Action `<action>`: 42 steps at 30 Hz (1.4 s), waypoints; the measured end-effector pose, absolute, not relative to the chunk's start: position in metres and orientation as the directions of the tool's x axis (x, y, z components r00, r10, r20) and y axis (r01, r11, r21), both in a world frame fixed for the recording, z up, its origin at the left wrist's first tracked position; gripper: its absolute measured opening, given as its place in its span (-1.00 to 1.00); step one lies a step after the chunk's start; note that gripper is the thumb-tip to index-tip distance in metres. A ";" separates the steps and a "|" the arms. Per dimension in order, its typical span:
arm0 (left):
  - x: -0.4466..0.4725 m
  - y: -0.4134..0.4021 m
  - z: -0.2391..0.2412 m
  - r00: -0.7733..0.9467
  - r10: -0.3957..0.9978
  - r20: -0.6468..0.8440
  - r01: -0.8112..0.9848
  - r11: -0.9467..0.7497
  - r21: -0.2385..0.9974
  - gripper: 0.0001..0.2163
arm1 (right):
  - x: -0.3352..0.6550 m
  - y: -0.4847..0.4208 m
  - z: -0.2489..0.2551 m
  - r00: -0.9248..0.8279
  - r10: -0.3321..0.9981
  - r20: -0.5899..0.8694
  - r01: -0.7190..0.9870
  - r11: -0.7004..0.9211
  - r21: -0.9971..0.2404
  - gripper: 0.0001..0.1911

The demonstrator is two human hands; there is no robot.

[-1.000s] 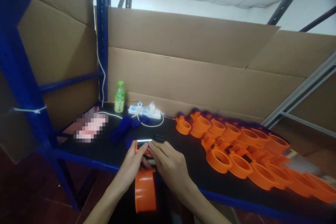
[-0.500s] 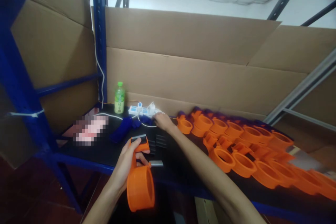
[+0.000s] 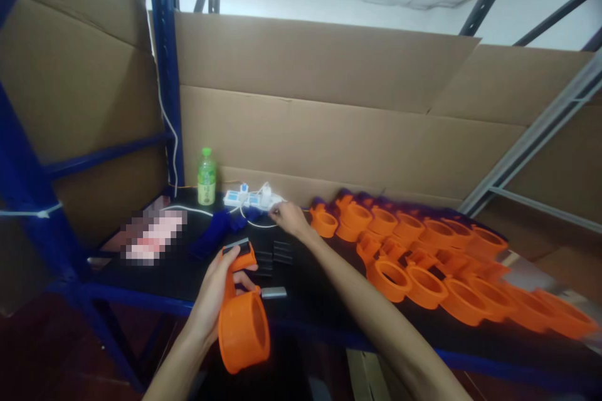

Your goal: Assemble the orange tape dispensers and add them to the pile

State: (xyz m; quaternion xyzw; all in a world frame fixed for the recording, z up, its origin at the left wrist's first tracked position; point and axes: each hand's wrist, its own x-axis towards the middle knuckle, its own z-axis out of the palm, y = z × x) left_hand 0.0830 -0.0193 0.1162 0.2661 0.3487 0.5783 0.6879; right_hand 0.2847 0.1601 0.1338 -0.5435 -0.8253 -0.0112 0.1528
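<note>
My left hand [image 3: 214,291] is closed around an orange plastic part [image 3: 244,332] with a wide ring at its lower end. The thumb presses on a black piece [image 3: 237,249] set in the part's upper end. Farther back, my right hand [image 3: 288,218] reaches over the dark blue pieces [image 3: 254,216] in front of the power strip. Its fingers are pinched together, and whatever they hold is too small to make out. Between the hands lie black ribbed blocks [image 3: 283,253] and a small silver bar [image 3: 273,292].
Rows of similar orange ring parts [image 3: 444,291] fill the right side of the black tabletop. A green-capped bottle [image 3: 206,178] and a white power strip [image 3: 258,199] with cables stand at the back. A blue rack post [image 3: 164,75] rises at left; cardboard [image 3: 305,131] closes the back.
My right hand has drawn back slightly from beside the power strip, its fingertips now pinched. My left hand still holds the orange part. The view has shifted a little to the right.
</note>
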 end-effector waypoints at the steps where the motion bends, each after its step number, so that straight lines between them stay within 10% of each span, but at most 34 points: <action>1: 0.083 -0.018 0.115 0.078 0.980 -0.181 -0.633 0.189 0.751 -0.66 | 0.286 0.154 0.137 -0.346 0.893 0.287 0.891 0.409 -0.199 -0.75; 11: 0.090 -0.021 0.111 0.041 0.976 -0.212 -0.734 0.173 0.657 -0.58 | 0.259 0.026 0.148 -0.316 0.794 0.519 0.613 0.588 -0.527 -0.72; 22: 0.096 -0.033 0.116 0.074 0.990 -0.119 -0.728 0.135 0.672 -0.73 | 0.245 -0.019 0.134 -0.320 0.607 0.728 0.586 0.730 -0.351 -0.73; 42: 0.096 -0.040 0.121 0.145 0.979 -0.142 -0.743 0.203 0.638 -0.72 | 0.246 -0.027 0.141 -0.283 0.621 0.730 0.518 0.740 -0.429 -0.77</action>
